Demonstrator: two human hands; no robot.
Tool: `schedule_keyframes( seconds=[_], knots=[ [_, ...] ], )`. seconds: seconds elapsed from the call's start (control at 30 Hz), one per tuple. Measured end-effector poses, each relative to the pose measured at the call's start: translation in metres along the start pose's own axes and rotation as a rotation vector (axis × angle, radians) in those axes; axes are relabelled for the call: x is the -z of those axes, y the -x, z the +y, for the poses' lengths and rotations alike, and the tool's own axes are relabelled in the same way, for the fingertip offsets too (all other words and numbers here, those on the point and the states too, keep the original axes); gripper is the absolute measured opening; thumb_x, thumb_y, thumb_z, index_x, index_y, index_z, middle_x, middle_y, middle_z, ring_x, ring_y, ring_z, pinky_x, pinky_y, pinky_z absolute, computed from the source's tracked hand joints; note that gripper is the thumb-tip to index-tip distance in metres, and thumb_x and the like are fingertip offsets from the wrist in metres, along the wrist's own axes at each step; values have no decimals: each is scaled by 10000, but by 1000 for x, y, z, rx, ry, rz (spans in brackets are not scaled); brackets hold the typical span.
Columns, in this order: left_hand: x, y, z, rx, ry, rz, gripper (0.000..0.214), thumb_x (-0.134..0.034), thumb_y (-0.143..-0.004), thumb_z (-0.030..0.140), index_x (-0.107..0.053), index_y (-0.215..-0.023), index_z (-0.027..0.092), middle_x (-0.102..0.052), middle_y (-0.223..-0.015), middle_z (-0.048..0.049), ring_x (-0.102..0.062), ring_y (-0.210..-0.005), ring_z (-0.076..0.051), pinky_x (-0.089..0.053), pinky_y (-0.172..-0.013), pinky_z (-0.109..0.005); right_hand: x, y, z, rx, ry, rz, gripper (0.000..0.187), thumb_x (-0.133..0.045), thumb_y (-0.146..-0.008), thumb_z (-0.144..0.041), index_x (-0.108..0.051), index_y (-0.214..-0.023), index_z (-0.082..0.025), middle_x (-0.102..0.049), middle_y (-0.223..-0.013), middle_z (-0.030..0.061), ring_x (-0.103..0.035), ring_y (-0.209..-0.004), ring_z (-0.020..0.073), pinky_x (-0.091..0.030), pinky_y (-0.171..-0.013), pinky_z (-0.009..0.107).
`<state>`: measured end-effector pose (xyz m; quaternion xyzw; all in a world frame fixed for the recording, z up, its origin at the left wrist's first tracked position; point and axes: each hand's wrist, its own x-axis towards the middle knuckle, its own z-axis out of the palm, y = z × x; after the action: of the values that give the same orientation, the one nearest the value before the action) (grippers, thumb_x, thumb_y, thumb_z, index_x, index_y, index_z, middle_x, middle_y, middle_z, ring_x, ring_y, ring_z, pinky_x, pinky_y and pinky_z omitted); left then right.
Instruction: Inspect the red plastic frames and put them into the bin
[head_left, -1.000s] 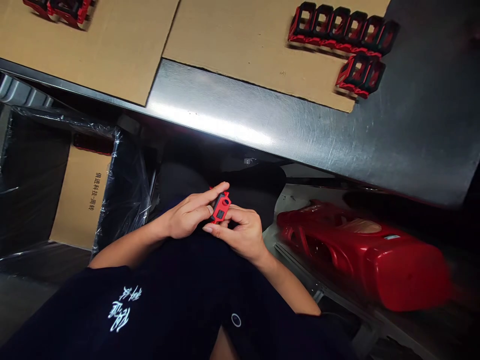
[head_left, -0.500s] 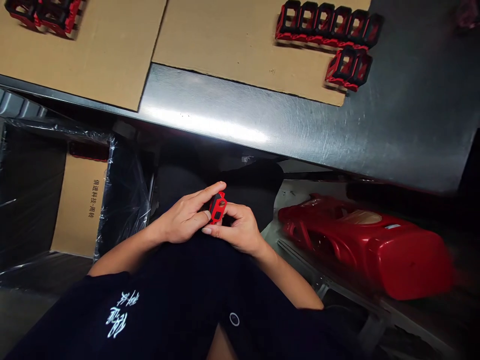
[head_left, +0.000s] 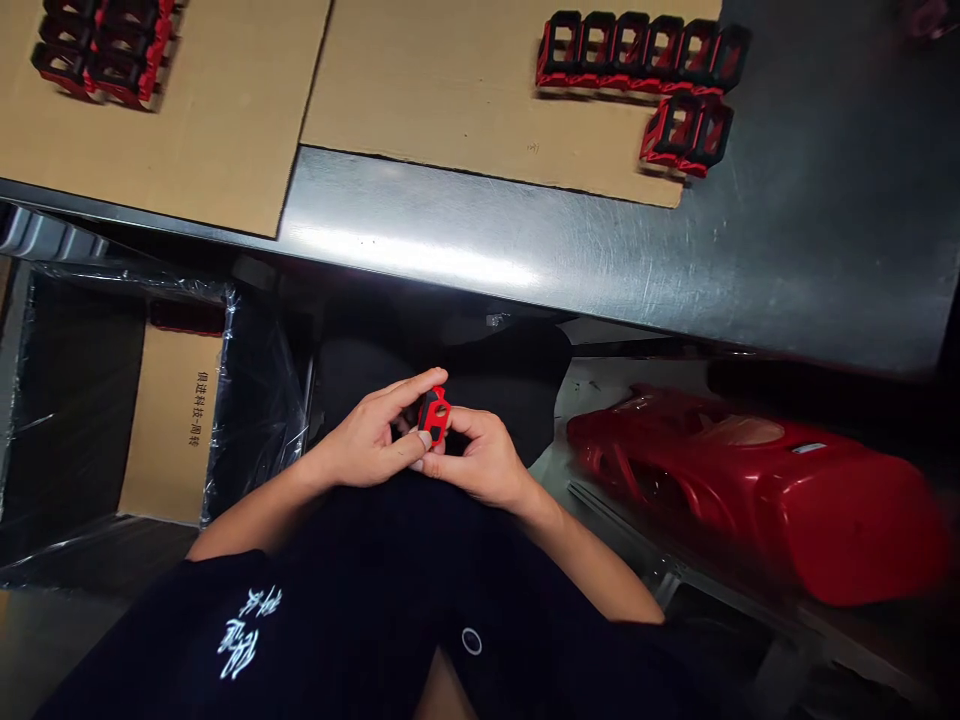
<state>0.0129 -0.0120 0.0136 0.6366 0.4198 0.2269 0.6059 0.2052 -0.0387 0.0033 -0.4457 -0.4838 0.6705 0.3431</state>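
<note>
Between my two hands, close to my body, is a small red and black plastic frame [head_left: 436, 414]. My left hand [head_left: 379, 432] grips it from the left, thumb on its near end and forefinger along its far end. On the other side, my right hand [head_left: 484, 455] holds its right edge with thumb and bent fingers. Part of the frame is hidden behind the fingers. Similar red and black frames [head_left: 637, 60] stand in a row at the far right of the table, with two more frames [head_left: 686, 133] in front of them.
Cardboard sheets [head_left: 420, 90] lie on the metal table [head_left: 420, 215]. Several more frames [head_left: 112, 50] stand at the far left. Below left is a plastic-lined bin [head_left: 259, 400] with cardboard inside. A large red molded shell [head_left: 840, 520] lies at the right.
The camera view has shifted slightly, bringing more of the far-left frames into sight. Both hands keep the small frame in nearly the same place and pose.
</note>
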Motion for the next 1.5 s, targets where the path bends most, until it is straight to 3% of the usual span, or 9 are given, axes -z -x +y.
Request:
schedule_keyframes(
  seconds=[0.17,0.27,0.4,0.57,0.8,1.03,1.23,1.37,1.5],
  knots=[
    [-3,-2,2,89,102,43,507,-621,-939,387,-610,-1377,132,-768,-1021,-104,-722,-761,-169,-581,-706,-266,0,0,-2,-4,63,-42,257,-874,-741,-331,-672,-717,-175,-602,-684,-23,-543,-630,131,-440,-631,270],
    [-3,-3,-4,129,206,108,531,-462,-1013,525,-695,-1252,112,-760,-862,-89,-707,-717,-174,-561,-687,-280,0,1,-2,3,62,-83,233,-870,-749,-348,-712,-776,-179,-639,-722,-7,-577,-658,148,-465,-667,285],
    [-1,-1,-9,93,334,84,664,-312,-1031,590,-624,-1357,102,-747,-880,-104,-709,-739,-205,-544,-683,-314,1,0,-2,5,37,-62,228,-868,-754,-353,-719,-782,-182,-694,-789,18,-611,-697,166,-488,-711,302],
    [2,3,-3,79,235,-18,690,-610,-924,482,-467,-1503,134,-728,-1046,-117,-706,-855,-229,-560,-774,-346,1,-1,0,-3,38,-28,262,-873,-748,-364,-680,-724,-187,-651,-719,-8,-592,-666,155,-479,-692,294],
    [1,1,4,135,108,20,675,-670,-859,288,-488,-1499,175,-682,-1045,-85,-655,-773,-151,-540,-657,-248,1,0,1,-11,54,-34,286,-877,-736,-375,-662,-730,-187,-642,-727,-7,-588,-684,156,-478,-702,294],
    [1,2,8,201,142,11,712,-701,-828,307,-496,-1490,143,-667,-1014,-73,-619,-768,-126,-547,-657,-238,12,0,1,-63,-306,-24,281,-751,-839,-454,-744,-934,-190,-594,-635,-31,-515,-581,126,-435,-601,268],
    [-2,3,7,186,76,1,686,-736,-785,281,-571,-1437,147,-660,-984,-70,-583,-720,-110,-514,-599,-216,6,-5,-6,-176,-217,84,350,-817,-789,-505,-713,-698,-183,-654,-591,-10,-544,-531,119,-438,-554,256],
    [-3,3,7,244,238,-32,665,-745,-815,309,-575,-1436,144,-657,-904,-53,-592,-729,-114,-534,-627,-221,2,-9,-3,-163,-199,156,588,-635,-913,-622,-662,-533,-174,-609,-488,12,-524,-468,110,-415,-511,252],
    [-3,4,5,303,463,-61,681,-746,-855,375,-537,-1473,181,-686,-922,-66,-649,-754,-140,-593,-672,-271,1,-11,1,-252,-410,179,595,-650,-846,-703,-701,-595,-166,-612,-449,18,-533,-417,120,-429,-472,251]
  ],
)
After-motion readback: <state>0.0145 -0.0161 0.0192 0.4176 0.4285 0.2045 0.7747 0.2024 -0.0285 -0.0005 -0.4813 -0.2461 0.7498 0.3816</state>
